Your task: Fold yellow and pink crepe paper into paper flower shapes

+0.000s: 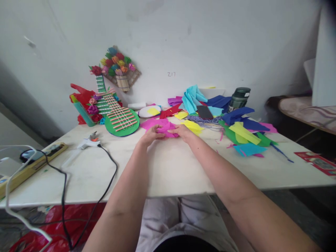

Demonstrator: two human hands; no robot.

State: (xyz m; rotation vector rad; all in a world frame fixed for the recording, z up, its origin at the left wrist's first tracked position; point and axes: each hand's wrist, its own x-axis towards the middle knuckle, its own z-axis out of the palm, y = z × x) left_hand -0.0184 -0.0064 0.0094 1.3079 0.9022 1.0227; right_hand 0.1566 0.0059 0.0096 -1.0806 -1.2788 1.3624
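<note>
A sheet of pink crepe paper [161,124] lies over the middle of the white table, and both of my hands are at its near edge. My left hand [153,133] has its fingers curled onto the paper's left part. My right hand [181,131] pinches the right part between thumb and fingers. Just behind the right hand is a piece of yellow crepe paper [193,127]. To the left stands a green guitar-shaped craft [128,130] with pink sticks, pale strings and paper flowers.
A white glue gun [90,142] with a black cord and a power strip [34,164] are on the left. Coloured paper scraps [250,150], a dark phone [205,112] and a dark green flask [239,99] occupy the right and back.
</note>
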